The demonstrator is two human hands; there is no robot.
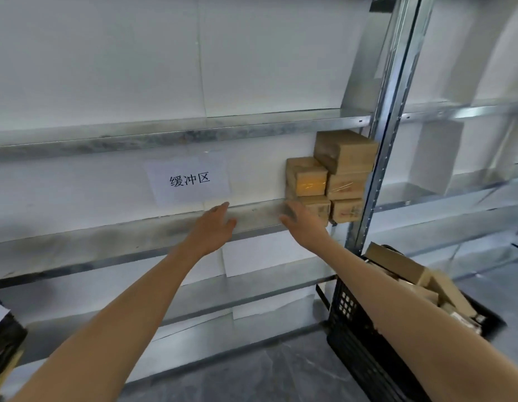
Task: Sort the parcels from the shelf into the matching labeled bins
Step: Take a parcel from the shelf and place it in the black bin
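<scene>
left hand [215,224]: outstretched over shelf [106,242] | right hand [304,227]: spread beside parcels [346,153] | black bin [356,329]: lower right

Left hand [215,227] and right hand [302,226] outstretched, fingers straight.

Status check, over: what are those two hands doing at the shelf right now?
Left hand open, empty, over the shelf edge. Right hand open, at the stacked cardboard parcels; contact unclear. Nothing blocks the reach.
</scene>
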